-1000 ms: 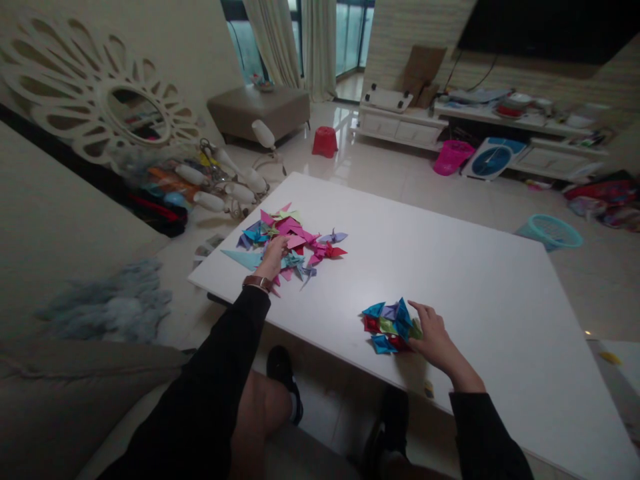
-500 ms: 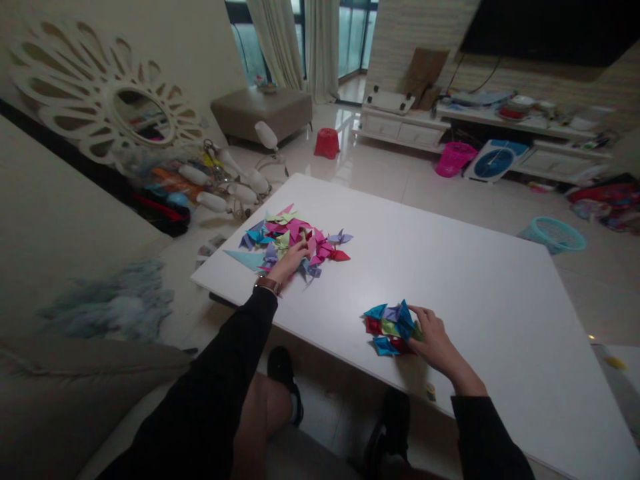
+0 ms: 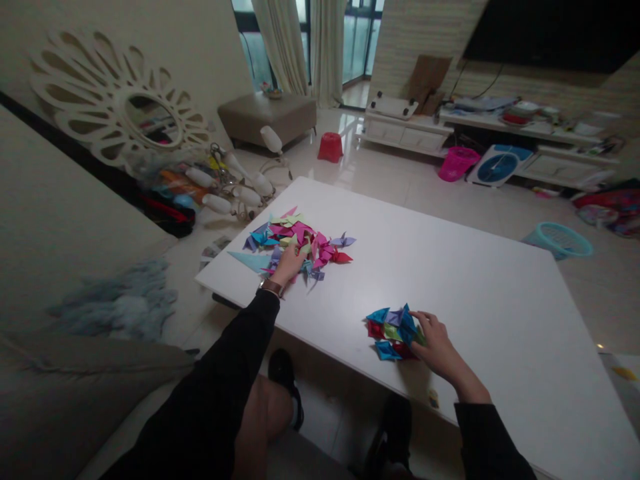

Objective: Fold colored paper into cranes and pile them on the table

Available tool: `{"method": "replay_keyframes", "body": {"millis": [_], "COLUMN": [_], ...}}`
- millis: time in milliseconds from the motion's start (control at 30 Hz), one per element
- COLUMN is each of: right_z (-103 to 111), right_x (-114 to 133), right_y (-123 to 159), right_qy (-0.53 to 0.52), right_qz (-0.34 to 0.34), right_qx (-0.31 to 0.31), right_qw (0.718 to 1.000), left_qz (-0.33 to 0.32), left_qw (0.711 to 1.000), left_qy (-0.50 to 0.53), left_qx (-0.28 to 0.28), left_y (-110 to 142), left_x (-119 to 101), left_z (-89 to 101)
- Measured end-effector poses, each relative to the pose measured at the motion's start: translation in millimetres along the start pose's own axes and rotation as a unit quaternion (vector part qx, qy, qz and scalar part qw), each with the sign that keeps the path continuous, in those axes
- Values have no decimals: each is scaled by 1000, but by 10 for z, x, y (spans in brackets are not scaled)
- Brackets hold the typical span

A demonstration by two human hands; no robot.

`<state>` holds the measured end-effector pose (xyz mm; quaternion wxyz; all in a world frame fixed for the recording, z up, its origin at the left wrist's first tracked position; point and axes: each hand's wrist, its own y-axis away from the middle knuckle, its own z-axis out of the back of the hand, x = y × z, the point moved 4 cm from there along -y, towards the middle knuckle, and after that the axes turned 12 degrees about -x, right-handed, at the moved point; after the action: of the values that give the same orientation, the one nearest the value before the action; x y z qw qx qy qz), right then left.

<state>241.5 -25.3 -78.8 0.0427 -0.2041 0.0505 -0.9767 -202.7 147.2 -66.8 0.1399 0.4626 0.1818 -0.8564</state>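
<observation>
A loose heap of folded paper cranes [image 3: 325,248], in pink, red, green, purple and blue, lies on the left of the white table [image 3: 450,267]. My left hand [image 3: 290,262] reaches into it, fingers closed at a light green paper crane [image 3: 305,247]; the fingertips are partly hidden. Nearer the front edge, several folded paper pieces [image 3: 391,331] in blue, red, green and purple sit close together in short rows. At their right side my right hand [image 3: 434,340] grips a blue folded paper piece [image 3: 407,325] between thumb and fingers.
A small yellowish object [image 3: 433,399] lies at the table's front edge. Beyond the table stand a red stool [image 3: 331,147], a pink bin [image 3: 457,165] and a light blue basket [image 3: 560,241]. A lamp with white shades [image 3: 246,195] is on the floor, left.
The view has shifted slightly. My left hand's fingers have come in on a light green crane in the heap. My right hand stays at the blue piece.
</observation>
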Motion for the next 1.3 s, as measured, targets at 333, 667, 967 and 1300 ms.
{"method": "replay_keyframes", "body": {"millis": [333,667,967,1300], "right_z": [13,22,37,50], "right_x": [4,23,55,73], "right_y": [4,12,-8,-13], "right_qy": [-11,-7,-12,-8], "right_qz": [-2,-9,-5,4], "right_qx": [-5,6,9,9], "right_qw": [1000,1000,1000,1000], "left_qz": [-1,2,1,9], "left_qw": [989,983,978,980], "left_qy": [-116,-182,-209,-198], "left_qx": [-93,-26,-17,-24], "left_y": [-105,-125,-65,-58], "left_x": [151,273,244,222], "left_z": [5,-66,-9,24]}}
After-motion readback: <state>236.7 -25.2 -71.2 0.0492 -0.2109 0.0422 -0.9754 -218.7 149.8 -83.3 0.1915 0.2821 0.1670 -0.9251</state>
